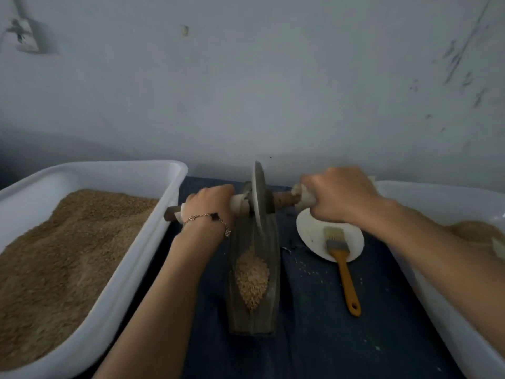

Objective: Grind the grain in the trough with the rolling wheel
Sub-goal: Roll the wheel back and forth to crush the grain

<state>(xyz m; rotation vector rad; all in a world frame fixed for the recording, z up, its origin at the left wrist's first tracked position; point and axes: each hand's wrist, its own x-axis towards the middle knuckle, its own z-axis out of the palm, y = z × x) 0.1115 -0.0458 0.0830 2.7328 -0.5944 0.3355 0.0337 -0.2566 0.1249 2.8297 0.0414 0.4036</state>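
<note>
A dark narrow trough [274, 283] lies lengthwise on the blue table, with a heap of pale grain [252, 277] in its near half. The grey rolling wheel [258, 192] stands upright at the trough's far end, beyond the grain, on a wooden axle [284, 198] that crosses it. My left hand [211, 205] grips the left end of the axle, wrapped in pale cloth. My right hand [338, 195] grips the cloth-wrapped right end. A chain bracelet sits on my left wrist.
A large white tub [153, 236] of brown ground grain stands at the left. Another white tub [426, 203] stands at the right. A white dish [311, 231] holds a brush with an orange handle [345, 274]. Loose grains dot the cloth [308, 324]. A grey wall rises behind.
</note>
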